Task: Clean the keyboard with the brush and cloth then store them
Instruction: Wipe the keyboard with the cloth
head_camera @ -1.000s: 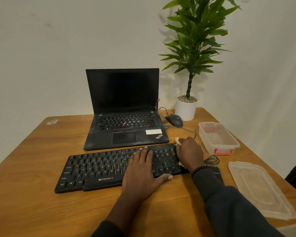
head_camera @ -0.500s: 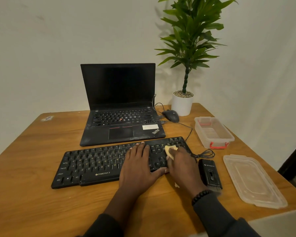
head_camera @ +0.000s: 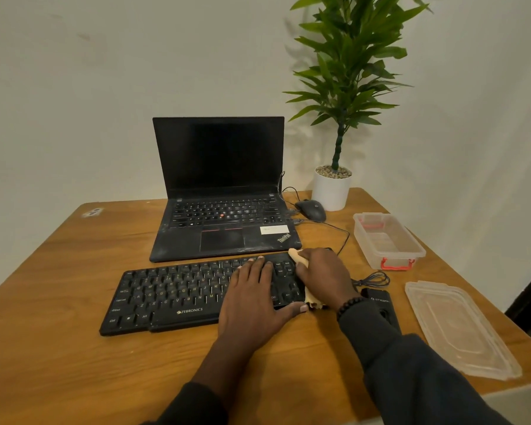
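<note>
Head view looks down on a wooden surface (head_camera: 59,348) with a black keyboard (head_camera: 178,296) at its centre. Left hand (head_camera: 252,302) lies flat on the keyboard's right half, its grip apart, fingers straight on the keys and pointing to 12 o'clock. Right hand (head_camera: 325,276) sits at the keyboard's 3 o'clock end, its grip clamped on a pale cloth (head_camera: 298,257), which shows above the fingers and again below the palm. A black brush (head_camera: 383,308) lies on the surface just beyond the right wrist, partly hidden by the sleeve. At 2 o'clock from the keyboard stands a clear box (head_camera: 387,240) with red clips; its lid (head_camera: 460,326) lies at 4 o'clock. An open laptop (head_camera: 221,191) stands at 12 o'clock, with a mouse (head_camera: 311,209) and a potted plant (head_camera: 334,167) to its right.
</note>
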Tool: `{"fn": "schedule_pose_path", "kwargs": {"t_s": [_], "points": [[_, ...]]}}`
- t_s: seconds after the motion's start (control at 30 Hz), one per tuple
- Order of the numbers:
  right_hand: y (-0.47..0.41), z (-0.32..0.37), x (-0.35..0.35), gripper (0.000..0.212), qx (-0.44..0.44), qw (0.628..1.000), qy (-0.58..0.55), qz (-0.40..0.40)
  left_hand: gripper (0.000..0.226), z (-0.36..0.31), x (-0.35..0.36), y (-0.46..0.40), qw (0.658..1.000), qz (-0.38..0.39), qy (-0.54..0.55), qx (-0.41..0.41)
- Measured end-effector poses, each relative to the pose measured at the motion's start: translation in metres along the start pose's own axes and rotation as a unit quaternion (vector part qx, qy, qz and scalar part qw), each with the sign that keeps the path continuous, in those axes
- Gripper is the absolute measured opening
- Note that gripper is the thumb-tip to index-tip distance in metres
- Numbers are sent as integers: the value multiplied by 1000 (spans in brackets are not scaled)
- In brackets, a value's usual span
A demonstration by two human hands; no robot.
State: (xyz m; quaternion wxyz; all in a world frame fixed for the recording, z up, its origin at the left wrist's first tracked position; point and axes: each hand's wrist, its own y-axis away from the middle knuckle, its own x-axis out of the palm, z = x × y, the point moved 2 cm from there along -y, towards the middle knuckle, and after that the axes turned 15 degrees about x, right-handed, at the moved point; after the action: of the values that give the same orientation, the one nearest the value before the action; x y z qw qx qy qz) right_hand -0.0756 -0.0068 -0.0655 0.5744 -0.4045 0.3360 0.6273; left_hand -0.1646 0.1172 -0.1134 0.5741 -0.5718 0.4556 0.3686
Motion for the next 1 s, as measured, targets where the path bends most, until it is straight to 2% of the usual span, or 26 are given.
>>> {"fn": "schedule_pose_path", "kwargs": {"t_s": [0.17,0.37,0.43,0.5,0.57,0.67,0.77,0.87,0.93,1.0], "points": [[25,-11,0,34,-15,999,34,-35,110,0,0,0,1000,2,8,1],[43,-20,-16,40,-11,998,34,51,108,0,0,1,1000,3,5,-2],[43,-20,-21,35,-15,996,21,81,109,0,0,1,1000,3,4,-3],[35,-21,-29,25,-1,994,-46,98,111,0,0,1,1000,4,9,-4],[27,-23,-35,25,27,993,-103,43,112,0,0,1,1000,7,10,-4],[32,-22,-20,31,11,998,-69,4,111,0,0,1,1000,8,11,-3],[42,-21,-10,25,-3,996,-76,56,111,0,0,0,1000,7,13,-5],[32,-27,-25,15,24,981,-143,132,112,0,1,0,1000,9,9,-1],[25,-30,-30,18,50,979,-174,93,112,1,1,0,1000,2,10,-2],[28,-27,-23,23,24,988,-143,52,112,1,1,0,1000,0,11,-2]]}}
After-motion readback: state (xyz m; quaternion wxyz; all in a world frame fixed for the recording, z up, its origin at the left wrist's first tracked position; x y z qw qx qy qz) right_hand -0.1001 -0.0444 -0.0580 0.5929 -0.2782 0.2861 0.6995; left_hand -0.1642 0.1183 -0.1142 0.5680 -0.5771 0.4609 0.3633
